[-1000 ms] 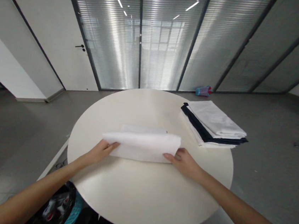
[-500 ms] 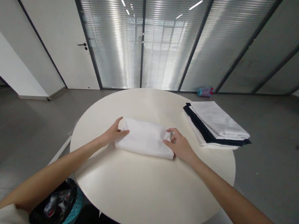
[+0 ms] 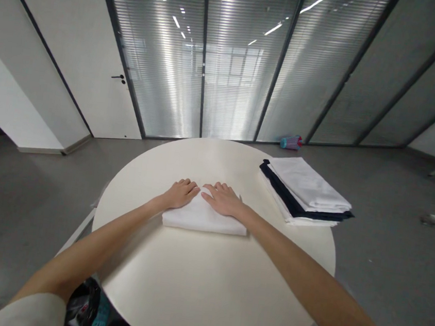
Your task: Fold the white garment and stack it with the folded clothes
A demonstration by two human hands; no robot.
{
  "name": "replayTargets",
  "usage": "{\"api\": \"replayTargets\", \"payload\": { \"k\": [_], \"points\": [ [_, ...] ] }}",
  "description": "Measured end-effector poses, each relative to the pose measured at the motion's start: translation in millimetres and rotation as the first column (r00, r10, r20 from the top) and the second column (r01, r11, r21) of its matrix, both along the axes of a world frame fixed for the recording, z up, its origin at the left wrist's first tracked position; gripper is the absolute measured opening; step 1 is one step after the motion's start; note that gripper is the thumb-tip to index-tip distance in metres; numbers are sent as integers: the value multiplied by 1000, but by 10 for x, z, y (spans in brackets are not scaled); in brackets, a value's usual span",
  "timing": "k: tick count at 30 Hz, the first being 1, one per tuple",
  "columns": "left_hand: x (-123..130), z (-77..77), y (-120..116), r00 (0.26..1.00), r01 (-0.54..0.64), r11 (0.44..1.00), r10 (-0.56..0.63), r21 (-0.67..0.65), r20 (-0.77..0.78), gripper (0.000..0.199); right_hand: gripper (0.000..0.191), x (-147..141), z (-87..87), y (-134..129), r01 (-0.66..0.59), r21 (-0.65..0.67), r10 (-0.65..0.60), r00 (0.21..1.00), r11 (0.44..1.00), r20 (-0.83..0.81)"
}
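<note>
Both hands (image 3: 202, 196) flat on the folded white cloth (image 3: 204, 219), its far edge partly hidden beneath them.

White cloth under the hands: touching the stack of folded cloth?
Apart. The head view shows bare tabletop between the white cloth and the stack.

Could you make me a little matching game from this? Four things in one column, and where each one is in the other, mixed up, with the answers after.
Things
1. Folded white cloth
2. Dark blue cloth
3. Door handle
4. Bin

Places
A. Low down, beside the near left edge of the round table
B. Layered between white cloths in the stack
C. Under the left hand and the right hand
D. On the pale door

Right pairs: 1-C, 2-B, 3-D, 4-A
</note>
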State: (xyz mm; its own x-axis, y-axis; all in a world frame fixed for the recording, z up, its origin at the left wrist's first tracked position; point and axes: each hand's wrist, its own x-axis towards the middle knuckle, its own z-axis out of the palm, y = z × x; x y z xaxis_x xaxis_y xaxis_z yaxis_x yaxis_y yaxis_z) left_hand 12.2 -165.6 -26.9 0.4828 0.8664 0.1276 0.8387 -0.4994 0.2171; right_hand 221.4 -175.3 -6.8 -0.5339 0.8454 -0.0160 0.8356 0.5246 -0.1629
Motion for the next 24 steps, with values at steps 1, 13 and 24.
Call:
{"api": "replayTargets", "payload": {
  "k": [1, 13, 24],
  "points": [
    [-21, -39, 17, 1000, -2, 1000, 2, 1, 20, 46, 62, 23, -7, 15, -12, 10, 12, 1000, 1000, -12],
    [-491, 318, 74, 946, 72, 919, 61, -388, 320, 49, 37, 853, 96, 240, -26, -314, -105, 913, 949, -395],
    [-275, 213, 20, 975, 195, 895, -223, 400, 23, 31, 37, 739, 360, 30, 25, 293, 0, 996, 956, -86]
  ]
}}
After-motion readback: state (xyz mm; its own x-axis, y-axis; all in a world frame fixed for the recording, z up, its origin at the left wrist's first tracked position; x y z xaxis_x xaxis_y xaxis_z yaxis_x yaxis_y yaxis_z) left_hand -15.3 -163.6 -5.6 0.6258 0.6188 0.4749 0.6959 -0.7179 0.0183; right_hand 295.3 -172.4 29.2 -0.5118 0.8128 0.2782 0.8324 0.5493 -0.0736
